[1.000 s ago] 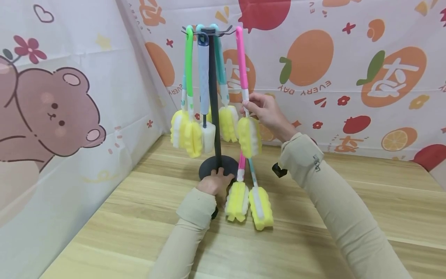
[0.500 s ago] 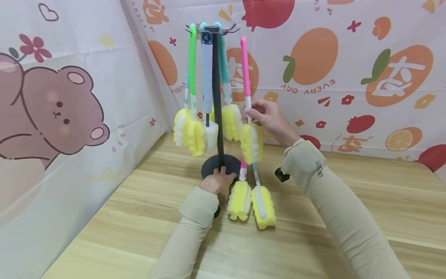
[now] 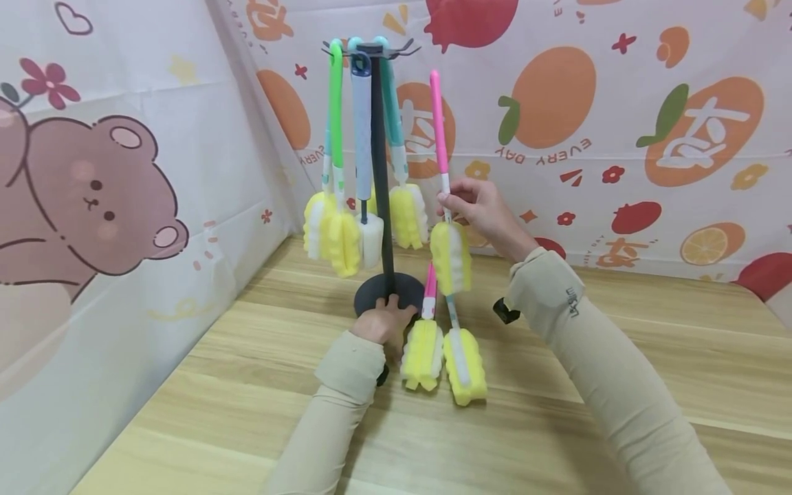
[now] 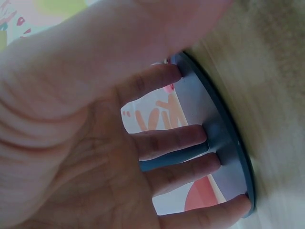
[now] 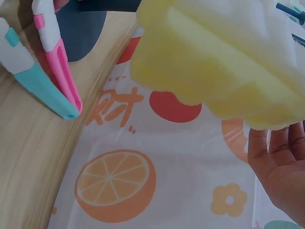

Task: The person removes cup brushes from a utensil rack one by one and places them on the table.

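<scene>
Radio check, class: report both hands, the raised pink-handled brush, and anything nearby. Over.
Left hand: resting on black base. Right hand: pinching pink-handled brush, off the rack. Below: two brushes lying on table.

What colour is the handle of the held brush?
The handle is pink above, white below, best seen in the head view.

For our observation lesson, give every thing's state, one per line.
Black rack: upright
Green-handled sponge brush: hanging
Blue-handled sponge brush: hanging
Rear teal-handled sponge brushes: hanging
Upper pink-handled sponge brush: held off rack
Right hand: pinching that brush
Left hand: on rack base
Lower pink-handled sponge brush: lying on tabletop
Lower teal-handled sponge brush: lying on tabletop
</scene>
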Available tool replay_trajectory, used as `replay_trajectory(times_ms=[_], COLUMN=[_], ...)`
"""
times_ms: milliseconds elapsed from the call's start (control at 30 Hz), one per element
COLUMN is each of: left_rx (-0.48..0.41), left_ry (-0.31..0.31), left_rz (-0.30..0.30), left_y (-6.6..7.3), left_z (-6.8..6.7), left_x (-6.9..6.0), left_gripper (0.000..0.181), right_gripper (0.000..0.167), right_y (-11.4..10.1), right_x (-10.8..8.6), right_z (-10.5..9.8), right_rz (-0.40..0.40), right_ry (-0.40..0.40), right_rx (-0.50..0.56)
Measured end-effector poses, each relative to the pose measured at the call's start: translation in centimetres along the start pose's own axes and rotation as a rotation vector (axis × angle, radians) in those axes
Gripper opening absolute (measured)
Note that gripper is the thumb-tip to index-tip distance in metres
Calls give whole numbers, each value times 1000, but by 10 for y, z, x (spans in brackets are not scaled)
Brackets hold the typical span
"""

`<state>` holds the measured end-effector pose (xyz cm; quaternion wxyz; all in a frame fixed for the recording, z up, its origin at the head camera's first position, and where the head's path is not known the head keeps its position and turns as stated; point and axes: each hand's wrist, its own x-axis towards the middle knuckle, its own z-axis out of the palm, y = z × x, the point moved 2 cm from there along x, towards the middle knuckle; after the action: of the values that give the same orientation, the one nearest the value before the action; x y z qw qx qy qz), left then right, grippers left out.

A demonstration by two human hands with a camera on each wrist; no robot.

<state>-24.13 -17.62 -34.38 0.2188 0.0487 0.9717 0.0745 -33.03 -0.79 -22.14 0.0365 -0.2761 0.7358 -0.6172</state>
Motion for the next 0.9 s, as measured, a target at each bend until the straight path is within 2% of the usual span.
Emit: replay_trajectory(times_ms=[433,700,900], left_rx=[1,1,12], left_ry=[-3,-9,-11], left_rz=[-2,-3,1], left_y=[-2,-1,0], left_z=[0,1,0], left_x=[1,2,1], left_gripper=[96,97,98], right_gripper=[22,20,19], right_y=[6,8,10], right_x=[-8,-11,-12], right_z=[-7,-9,-11], right_rz=[2,-29,-15], right_ry=[-17,-15,-13], right_rx=[-65,-86,-116])
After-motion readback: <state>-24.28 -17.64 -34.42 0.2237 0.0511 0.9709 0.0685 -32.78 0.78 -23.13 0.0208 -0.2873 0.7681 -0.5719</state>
